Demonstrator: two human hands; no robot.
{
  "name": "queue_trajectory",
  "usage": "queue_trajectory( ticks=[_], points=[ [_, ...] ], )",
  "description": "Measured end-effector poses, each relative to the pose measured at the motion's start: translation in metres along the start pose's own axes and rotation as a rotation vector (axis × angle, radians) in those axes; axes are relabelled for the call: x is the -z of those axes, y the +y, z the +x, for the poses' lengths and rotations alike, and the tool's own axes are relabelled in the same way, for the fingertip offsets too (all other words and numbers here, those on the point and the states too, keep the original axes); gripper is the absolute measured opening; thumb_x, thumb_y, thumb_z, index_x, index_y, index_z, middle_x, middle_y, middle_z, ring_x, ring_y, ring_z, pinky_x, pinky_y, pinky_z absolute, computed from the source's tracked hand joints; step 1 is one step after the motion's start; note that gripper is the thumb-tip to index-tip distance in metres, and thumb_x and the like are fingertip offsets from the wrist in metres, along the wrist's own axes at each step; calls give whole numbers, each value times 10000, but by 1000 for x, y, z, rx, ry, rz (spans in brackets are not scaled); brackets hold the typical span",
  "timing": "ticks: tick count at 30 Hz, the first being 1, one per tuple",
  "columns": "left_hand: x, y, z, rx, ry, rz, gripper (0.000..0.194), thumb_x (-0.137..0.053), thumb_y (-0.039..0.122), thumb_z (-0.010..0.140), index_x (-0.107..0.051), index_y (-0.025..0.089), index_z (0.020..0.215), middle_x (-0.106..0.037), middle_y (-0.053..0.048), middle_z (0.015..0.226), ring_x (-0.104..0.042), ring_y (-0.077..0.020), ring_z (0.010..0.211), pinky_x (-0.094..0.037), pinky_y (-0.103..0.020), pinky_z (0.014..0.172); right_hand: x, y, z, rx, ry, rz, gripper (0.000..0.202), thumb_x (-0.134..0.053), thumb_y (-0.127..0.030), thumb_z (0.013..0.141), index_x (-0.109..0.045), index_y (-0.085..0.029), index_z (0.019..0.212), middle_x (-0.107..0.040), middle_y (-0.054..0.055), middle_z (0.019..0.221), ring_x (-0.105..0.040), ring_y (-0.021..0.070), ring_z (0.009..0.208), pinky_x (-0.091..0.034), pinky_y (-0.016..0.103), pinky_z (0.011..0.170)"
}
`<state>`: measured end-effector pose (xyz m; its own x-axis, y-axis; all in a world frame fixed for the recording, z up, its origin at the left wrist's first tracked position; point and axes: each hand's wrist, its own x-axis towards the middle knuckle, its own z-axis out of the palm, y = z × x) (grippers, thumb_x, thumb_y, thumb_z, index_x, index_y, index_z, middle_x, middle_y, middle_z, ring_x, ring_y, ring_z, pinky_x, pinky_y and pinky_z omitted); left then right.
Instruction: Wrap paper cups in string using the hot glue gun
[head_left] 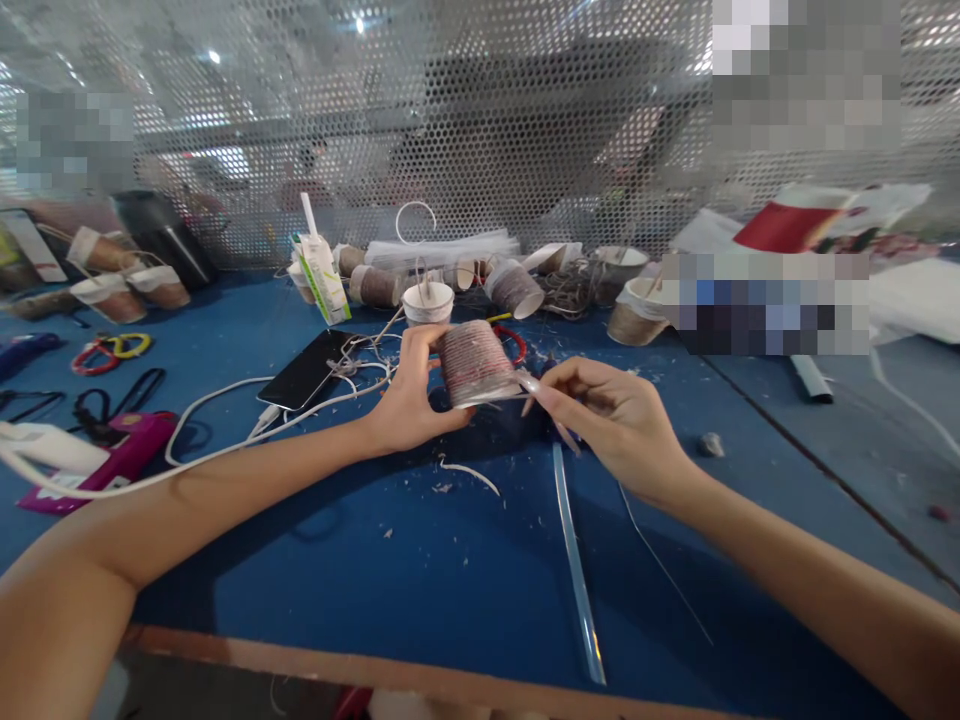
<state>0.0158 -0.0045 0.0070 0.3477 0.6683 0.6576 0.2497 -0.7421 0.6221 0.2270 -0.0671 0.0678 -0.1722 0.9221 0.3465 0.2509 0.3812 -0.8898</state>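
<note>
My left hand [409, 400] is wrapped around a cup [480, 365] wound with reddish-grey string, held tilted above the table with its pale rim toward me. At the cup's lower right edge, my right hand [611, 415] is closed in a pinch. Its fingertips touch or nearly touch the cup there; what they pinch is too small to make out. A long clear stick [576, 565], like a glue stick, runs under that hand toward a dark thing mostly hidden behind it. One thin thread [667, 565] trails on the table below the right hand.
Behind are a white cup [429, 302], several string-wrapped cups [515, 288], a drink carton [324, 275] and a perforated metal screen [360, 130]. At left lie a phone [311, 370], a white cable [202, 400], scissors [111, 352] and a magenta object [135, 450]. String scraps [472, 473] lie in front.
</note>
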Motion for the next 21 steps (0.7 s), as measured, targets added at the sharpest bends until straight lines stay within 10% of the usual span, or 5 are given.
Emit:
queue_trajectory(
  ticks=[21],
  points=[
    [1, 0, -1, -11, -93, -95, 782, -758, 350, 669, -321, 290, 1316, -342, -109, 1310, -475, -293, 1210, -508, -506, 992, 6, 22, 5, 113, 161, -257, 207, -650, -349, 839, -486, -224, 863, -558, -45, 612, -530, 125, 547, -406, 280, 535]
  ],
)
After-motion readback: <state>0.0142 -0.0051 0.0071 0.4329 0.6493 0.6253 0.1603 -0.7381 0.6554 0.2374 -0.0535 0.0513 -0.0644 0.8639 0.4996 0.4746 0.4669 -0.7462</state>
